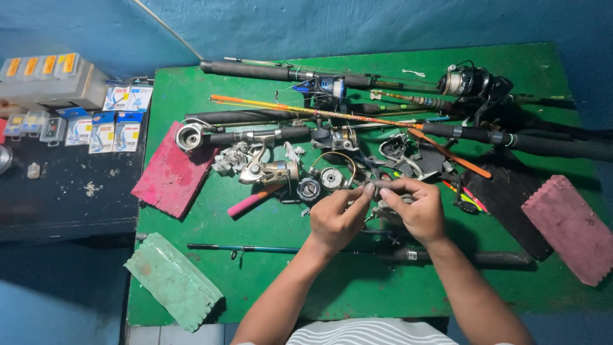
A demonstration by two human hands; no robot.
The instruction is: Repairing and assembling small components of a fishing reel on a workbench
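left hand (335, 217) pinching one end of small dark reel part (377, 184) | right hand (418, 207) fingers gripping other end | part held above green table (268, 223), just before dismantled spinning reels (268, 169) | fishing rods (281, 71) behind

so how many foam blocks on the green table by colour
pink or maroon foam blocks: 2, one at the left and one at the right
pale green foam block: 1
total: 3
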